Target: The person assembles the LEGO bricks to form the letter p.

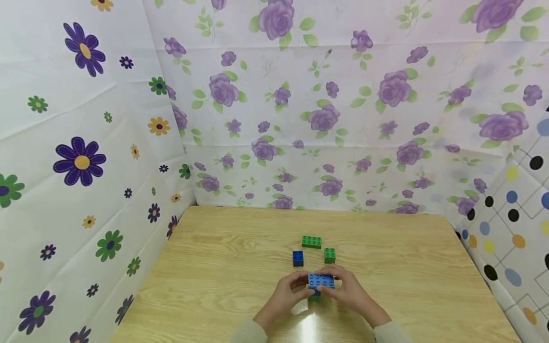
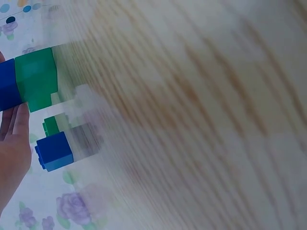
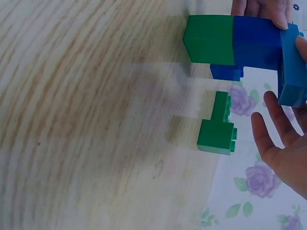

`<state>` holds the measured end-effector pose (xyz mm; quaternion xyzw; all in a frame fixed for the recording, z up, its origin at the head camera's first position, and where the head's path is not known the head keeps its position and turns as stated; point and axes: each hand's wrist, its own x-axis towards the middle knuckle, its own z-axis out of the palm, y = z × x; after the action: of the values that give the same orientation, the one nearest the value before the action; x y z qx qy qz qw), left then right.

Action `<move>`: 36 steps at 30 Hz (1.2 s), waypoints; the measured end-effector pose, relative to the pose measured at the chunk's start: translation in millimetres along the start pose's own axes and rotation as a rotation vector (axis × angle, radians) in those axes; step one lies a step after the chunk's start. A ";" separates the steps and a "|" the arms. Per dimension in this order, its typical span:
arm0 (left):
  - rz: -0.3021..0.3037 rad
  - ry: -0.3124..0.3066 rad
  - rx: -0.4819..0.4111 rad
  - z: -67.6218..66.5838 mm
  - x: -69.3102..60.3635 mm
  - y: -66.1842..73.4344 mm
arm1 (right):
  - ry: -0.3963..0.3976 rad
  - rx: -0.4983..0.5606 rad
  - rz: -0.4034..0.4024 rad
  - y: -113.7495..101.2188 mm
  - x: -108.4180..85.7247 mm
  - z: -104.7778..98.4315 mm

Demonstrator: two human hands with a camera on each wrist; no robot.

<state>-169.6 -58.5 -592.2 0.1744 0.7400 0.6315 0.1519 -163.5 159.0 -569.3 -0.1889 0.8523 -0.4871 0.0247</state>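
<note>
Both hands are at a small upright stack of toy building bricks near the front of the table. A light blue brick (image 1: 320,280) lies across the top, over a dark blue brick (image 3: 256,42) and a green brick (image 3: 209,40) at the bottom. My right hand (image 1: 349,291) holds the light blue brick, thumb on its near side; some of its fingers spread apart in the right wrist view. From the left, my left hand (image 1: 285,293) grips the stack around the dark blue brick, its thumb at the near side. Its far fingertips are partly hidden.
Beyond the stack on the wooden table (image 1: 231,267) lie a small blue brick (image 1: 298,258), a long green brick (image 1: 311,242) and a small green brick (image 1: 329,255). Flowered cloth (image 1: 257,119) hangs behind the table; patterned cloths also stand at both sides.
</note>
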 end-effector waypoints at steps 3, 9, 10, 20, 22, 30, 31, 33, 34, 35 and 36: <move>-0.001 0.006 -0.009 -0.2 -0.7 1.2 | -0.017 -0.012 -0.007 -1.8 0.7 -1.9; -0.010 0.007 0.002 -0.6 -0.7 3.5 | -0.055 0.009 -0.002 -3.4 0.4 -6.3; -0.003 0.005 0.008 -0.7 -0.7 3.8 | -0.060 0.013 -0.004 -3.2 0.3 -6.9; 0.013 -0.004 0.014 -1.9 -1.5 4.9 | -0.116 0.059 0.002 -1.2 5.9 -15.1; 0.015 -0.005 0.014 -1.9 -1.2 4.0 | -0.124 0.084 0.012 -0.7 7.9 -16.6; 0.009 -0.008 0.023 -3.5 0.8 -1.6 | -0.109 0.099 0.003 1.0 20.7 -22.8; 0.014 -0.009 0.024 -3.5 1.0 -1.9 | -0.105 0.097 0.000 1.1 22.6 -23.4; 0.015 -0.009 0.021 -3.7 1.2 -2.5 | -0.101 0.095 -0.010 1.4 26.2 -24.4; 0.019 -0.010 0.020 -3.6 1.4 -2.7 | -0.100 0.096 -0.011 1.5 28.1 -24.8; 0.023 -0.010 0.022 -3.5 1.6 -3.0 | -0.099 0.095 -0.013 1.8 29.9 -25.1; 0.025 -0.011 0.021 -3.5 1.7 -3.3 | -0.100 0.100 -0.014 2.1 31.6 -25.3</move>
<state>-172.9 -61.3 -594.9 0.1887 0.7435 0.6248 0.1459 -199.1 169.8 -553.3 -0.2174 0.8233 -0.5191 0.0734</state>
